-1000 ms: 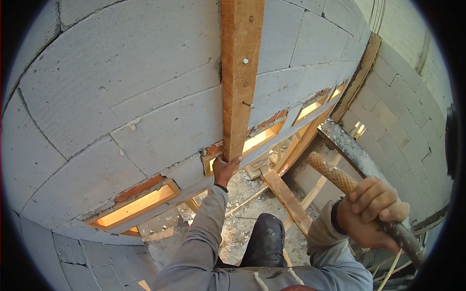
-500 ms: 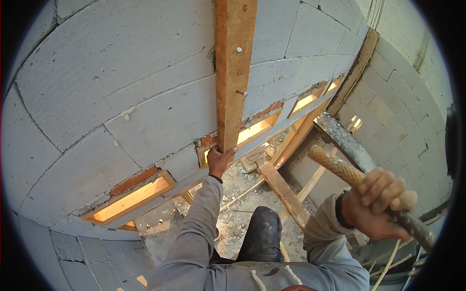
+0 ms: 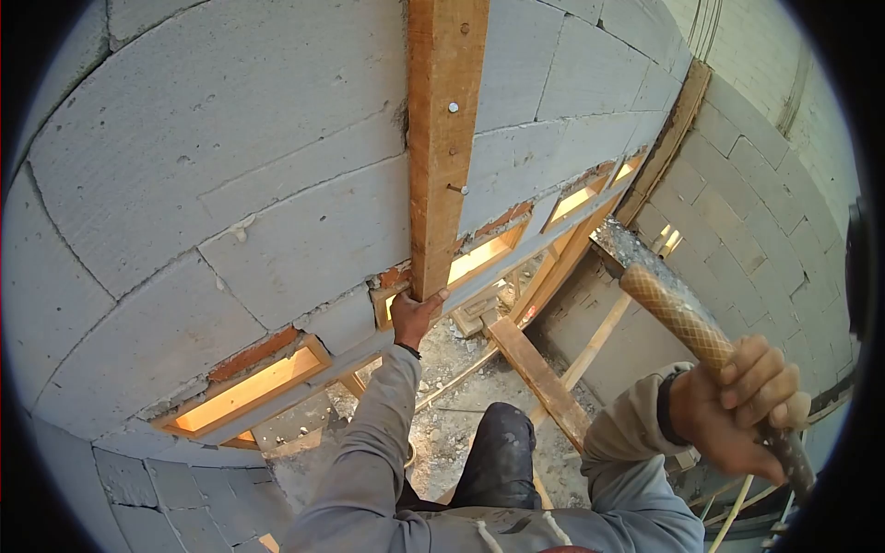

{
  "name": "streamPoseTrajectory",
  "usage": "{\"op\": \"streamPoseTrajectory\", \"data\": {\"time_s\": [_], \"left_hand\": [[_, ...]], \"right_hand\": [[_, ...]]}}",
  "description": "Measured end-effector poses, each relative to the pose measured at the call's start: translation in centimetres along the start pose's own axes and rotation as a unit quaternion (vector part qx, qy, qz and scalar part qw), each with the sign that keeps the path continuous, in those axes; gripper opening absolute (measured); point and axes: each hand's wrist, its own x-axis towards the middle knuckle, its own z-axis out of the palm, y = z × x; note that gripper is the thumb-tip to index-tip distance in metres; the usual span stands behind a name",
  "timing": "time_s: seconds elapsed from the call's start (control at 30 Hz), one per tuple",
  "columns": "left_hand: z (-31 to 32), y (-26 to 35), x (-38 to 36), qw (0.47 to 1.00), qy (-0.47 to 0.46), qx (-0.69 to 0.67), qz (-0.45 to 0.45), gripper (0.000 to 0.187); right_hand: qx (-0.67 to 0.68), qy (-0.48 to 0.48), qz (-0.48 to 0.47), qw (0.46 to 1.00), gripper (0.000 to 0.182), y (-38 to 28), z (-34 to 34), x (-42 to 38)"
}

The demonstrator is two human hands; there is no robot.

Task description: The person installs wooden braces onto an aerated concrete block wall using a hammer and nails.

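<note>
Right hand (image 3: 737, 405) clenched round tool (image 3: 678, 318), just shifted slightly toward right edge; tool is apart from upright board (image 3: 442, 138), top centre, so no contact with protruding nail (image 3: 458, 189). Left hand (image 3: 415, 318) grasps board's lower end, centre. Board's top cut off; tool's lower end murky, its type unclear.

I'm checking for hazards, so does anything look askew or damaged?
A silvery metal nail juts from the long brown wooden beam, apparently half-driven. Rough red brick edges the rectangular wood-framed openings, perhaps unfinished.
</note>
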Motion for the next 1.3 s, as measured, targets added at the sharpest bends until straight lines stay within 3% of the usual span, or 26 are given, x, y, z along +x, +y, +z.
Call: {"op": "streamPoseTrajectory", "data": {"time_s": [0.07,0.1,0.13,0.17,0.23,0.3,0.33,0.37,0.47,0.5,0.57,0.6,0.63,0.67,0.73,0.77,0.8,0.87,0.9,1.03,1.07,1.1,1.17,1.2,1.27,1.3], "left_hand": [[-0.6,0.0,0.3,1.000,0.000,0.006,0.005,0.064],[-0.4,0.4,0.2,1.000,0.003,-0.006,0.012,0.063],[-0.2,0.6,0.1,1.000,0.005,-0.017,0.017,0.063],[-0.7,-0.5,-1.7,1.000,-0.007,-0.009,0.007,0.063],[-0.1,-0.5,0.7,0.998,0.011,-0.010,0.066,0.063],[0.2,1.1,-1.3,1.000,-0.002,-0.005,0.020,0.061],[0.3,0.7,-0.9,1.000,-0.005,-0.015,0.019,0.059],[-0.1,0.2,-0.7,1.000,-0.004,-0.021,0.017,0.058],[-0.3,-0.3,0.4,1.000,-0.007,-0.011,0.016,0.056],[-0.6,-0.5,0.4,1.000,-0.010,0.010,0.013,0.056],[-0.9,0.3,0.0,1.000,-0.010,0.018,-0.001,0.054],[-0.6,0.3,0.2,1.000,-0.011,-0.003,0.022,0.054],[-0.4,0.3,0.2,0.999,-0.011,-0.023,0.039,0.055],[-1.0,2.6,-0.5,0.998,-0.033,0.045,-0.023,0.054],[-0.1,1.2,2.5,1.000,-0.012,-0.005,0.018,0.056],[-0.4,-0.7,0.5,0.999,-0.016,-0.028,0.011,0.057],[-0.1,-0.3,0.3,0.997,0.015,-0.054,0.047,0.056],[-0.2,-1.1,0.1,0.997,0.026,-0.044,0.051,0.056],[0.0,-0.5,0.6,0.997,0.026,-0.035,0.057,0.055],[-0.7,-0.4,0.5,0.999,-0.017,0.020,-0.028,0.054],[-0.6,0.1,0.3,1.000,-0.019,0.002,-0.012,0.055],[-0.1,0.4,1.1,1.000,-0.016,-0.002,-0.003,0.055],[-0.5,-0.4,0.4,0.999,0.006,-0.042,0.025,0.058],[0.8,1.2,2.9,0.997,0.020,-0.063,0.048,0.058],[-0.4,0.9,-0.1,0.999,-0.021,-0.042,-0.004,0.061],[-0.5,1.2,-0.1,0.999,-0.033,-0.038,-0.015,0.062]], "right_hand": [[0.011,0.081,-0.124,0.989,0.057,2.9,2.4,-3.4],[-0.005,0.051,0.044,0.998,0.053,6.4,3.2,-8.0],[-0.134,-0.002,0.256,0.957,0.058,9.3,2.7,-11.4],[-0.267,-0.128,0.434,0.851,0.064,12.3,2.3,-14.6],[-0.103,-0.034,0.506,0.856,0.069,8.5,2.2,-11.8],[-0.015,0.022,0.316,0.948,0.071,8.1,1.6,-10.0],[0.022,0.092,0.261,0.961,0.074,7.3,1.7,-8.0],[0.025,0.102,0.201,0.974,0.073,5.8,1.0,-5.6],[0.038,0.032,-0.024,0.998,0.066,0.3,-0.8,0.4],[0.039,0.032,-0.018,0.999,0.066,1.0,-0.2,-0.4],[0.026,0.111,-0.115,0.987,0.063,4.5,2.7,-4.2],[-0.006,0.086,0.060,0.995,0.062,8.3,4.2,-8.9],[-0.372,-0.088,0.196,0.903,0.062,12.3,2.6,-16.2],[-0.285,-0.143,0.370,0.873,0.067,12.2,3.8,-15.4],[-0.165,-0.132,0.432,0.877,0.070,8.4,3.7,-11.4],[-0.143,-0.124,0.410,0.892,0.071,7.2,2.1,-11.4],[-0.086,-0.004,0.356,0.930,0.074,6.9,2.5,-10.3],[0.049,0.080,0.205,0.974,0.073,4.9,1.6,-5.3],[0.062,0.060,0.122,0.989,0.071,3.1,1.2,-2.5],[0.006,0.120,0.041,0.992,0.066,5.7,4.8,-5.9],[-0.010,0.136,0.002,0.991,0.064,6.9,5.0,-6.9],[-0.148,-0.010,0.227,0.962,0.063,11.2,2.7,-14.9],[-0.246,-0.162,0.428,0.855,0.069,10.9,3.0,-14.8],[-0.247,-0.182,0.401,0.863,0.069,12.0,2.4,-12.5],[-0.073,-0.050,0.413,0.906,0.072,7.3,1.8,-11.3],[-0.033,0.015,0.331,0.943,0.074,6.8,1.6,-8.9]]}}
